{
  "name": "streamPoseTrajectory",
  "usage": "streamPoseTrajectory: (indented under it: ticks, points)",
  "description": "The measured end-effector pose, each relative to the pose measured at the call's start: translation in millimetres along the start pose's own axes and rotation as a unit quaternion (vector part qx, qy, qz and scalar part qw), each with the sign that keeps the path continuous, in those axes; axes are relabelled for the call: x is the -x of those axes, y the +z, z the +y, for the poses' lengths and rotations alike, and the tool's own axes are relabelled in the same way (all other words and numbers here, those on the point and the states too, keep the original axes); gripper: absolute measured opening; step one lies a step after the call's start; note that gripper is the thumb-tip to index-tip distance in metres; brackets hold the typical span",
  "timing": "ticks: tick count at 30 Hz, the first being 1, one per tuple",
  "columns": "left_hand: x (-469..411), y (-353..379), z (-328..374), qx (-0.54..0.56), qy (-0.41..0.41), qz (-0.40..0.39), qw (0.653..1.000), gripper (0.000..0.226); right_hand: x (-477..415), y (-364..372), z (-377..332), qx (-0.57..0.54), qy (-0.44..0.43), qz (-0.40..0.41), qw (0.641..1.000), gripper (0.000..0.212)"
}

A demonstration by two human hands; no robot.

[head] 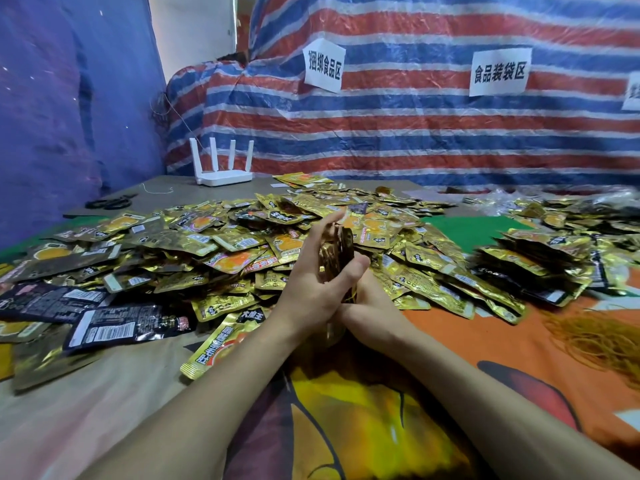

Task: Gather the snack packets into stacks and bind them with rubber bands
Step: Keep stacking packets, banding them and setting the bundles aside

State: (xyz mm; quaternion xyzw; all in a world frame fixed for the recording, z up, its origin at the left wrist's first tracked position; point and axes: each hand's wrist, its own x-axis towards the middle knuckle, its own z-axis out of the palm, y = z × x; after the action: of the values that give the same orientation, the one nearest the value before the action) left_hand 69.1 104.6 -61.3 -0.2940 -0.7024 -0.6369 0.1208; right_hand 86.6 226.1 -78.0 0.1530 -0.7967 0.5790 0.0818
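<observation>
- At the centre of the frame, the left hand (311, 278) clamps a stack of packets (337, 249) upright between its fingers and thumb.
- The right hand (369, 308) sits at the stack's base. Its fingers are hidden, so I cannot tell its grip.
- The step looks like squaring the stack, which has no band yet.
- The next move calls for a band from the rubber bands (595, 344) at right, with one hand keeping the squeeze.

Glossy gold foil packets (221, 244) – woven plastic tarp (415, 133) behind.

Two hands (311, 285) (372, 310), one router (223, 176), three signs (323, 65) (498, 72) (632, 91)
</observation>
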Motion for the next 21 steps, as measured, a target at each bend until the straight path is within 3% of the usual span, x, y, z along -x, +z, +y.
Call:
streamPoseTrajectory:
  ticks: [4,8,11,15,21]
  points:
    - [-5,15,9,-0.021,-0.035,0.02,0.999,0.089,4,-16,-9,0.016,-0.012,0.056,0.998,0.068]
    - [-11,34,19,-0.155,-0.03,0.061,0.985,0.095,15,-49,-17,0.095,0.018,0.114,0.989,0.096]
    - [-15,46,26,-0.19,-0.023,0.057,0.98,0.091,21,-90,-22,0.204,0.045,0.173,0.963,0.086]
    - [-19,55,35,-0.205,-0.022,0.015,0.978,0.074,19,-153,-27,0.307,0.16,0.226,0.91,0.071]
    - [-14,54,33,-0.211,-0.045,-0.025,0.976,0.046,13,-197,-5,0.471,0.227,0.215,0.825,0.058]
